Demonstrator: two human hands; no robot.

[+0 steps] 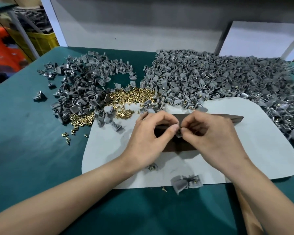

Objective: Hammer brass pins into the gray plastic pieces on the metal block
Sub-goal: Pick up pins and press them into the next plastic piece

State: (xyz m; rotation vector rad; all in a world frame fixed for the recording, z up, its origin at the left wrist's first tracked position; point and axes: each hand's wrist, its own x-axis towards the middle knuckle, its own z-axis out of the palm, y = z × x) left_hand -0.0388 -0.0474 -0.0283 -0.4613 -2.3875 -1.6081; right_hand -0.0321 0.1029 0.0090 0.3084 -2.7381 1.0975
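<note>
Both hands meet over the dark metal block (180, 146) in the middle of the pale mat (261, 150). My left hand (149, 138) and my right hand (209, 133) pinch one small gray plastic piece (178, 133) between thumbs and forefingers, just above the block. A pin in it cannot be made out. Loose brass pins (131, 96) lie heaped behind the hands. Unpinned gray pieces (85, 89) are piled at the left. No hammer shows clearly; a dark bar (227, 118) runs behind my right hand.
A large heap of gray pieces with pins (219, 78) fills the right of the green table (32, 158). A few finished pieces (185, 182) lie at the mat's near edge. White panels (126, 28) stand at the back; yellow crates (41, 41) sit at far left.
</note>
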